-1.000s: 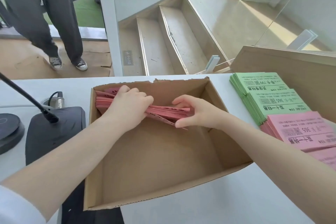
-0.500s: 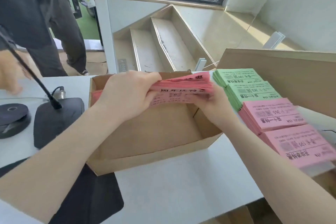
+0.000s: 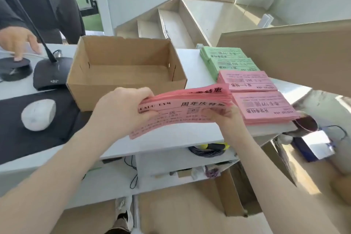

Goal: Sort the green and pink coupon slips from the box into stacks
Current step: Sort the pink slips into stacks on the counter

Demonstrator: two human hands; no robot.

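A white reception counter (image 3: 191, 62) by a window, with a person holding a bundle of pink slips above its near edge.

Head view: the left hand (image 3: 121, 112) grips the left end of the bundle of pink slips (image 3: 182, 112), thumb on top and fingers curled beneath; the right hand (image 3: 228, 118) pinches the right end from below, fingertips on the printed face; the bundle sags at its near-left corner; the cardboard box (image 3: 123, 89) stands open behind it, no slips visible inside; to the right lie two green stacks (image 3: 228, 59) and, nearer, two pink stacks (image 3: 262, 106), side by side; a white mouse (image 3: 38, 118) sits on a black mat (image 3: 11, 119); another person's hand (image 3: 17, 42) touches a black disc (image 3: 15, 68) beside a microphone base (image 3: 51, 76).
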